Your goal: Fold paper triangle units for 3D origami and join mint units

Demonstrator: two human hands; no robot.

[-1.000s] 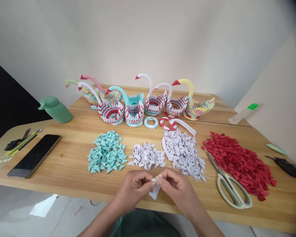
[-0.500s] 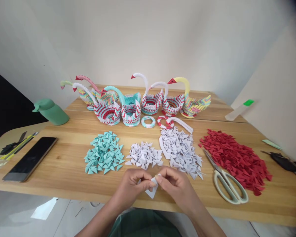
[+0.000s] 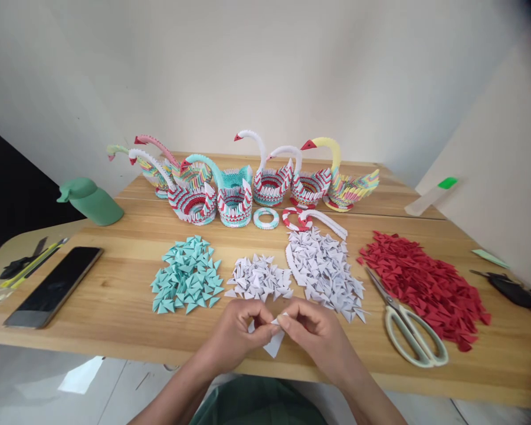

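Okay so the left hand (image 3: 236,333) and right hand (image 3: 314,333) are both pinching one bit of white paper (image 3: 273,347), thumbs close together, just above the surface (image 3: 115,295) near its front edge. Small white pile (image 3: 259,278) right behind it, teal pile (image 3: 186,276) to the left, bigger white pile (image 3: 327,271) to the right. Scissors (image 3: 397,308) lie beside the red pile (image 3: 425,289).
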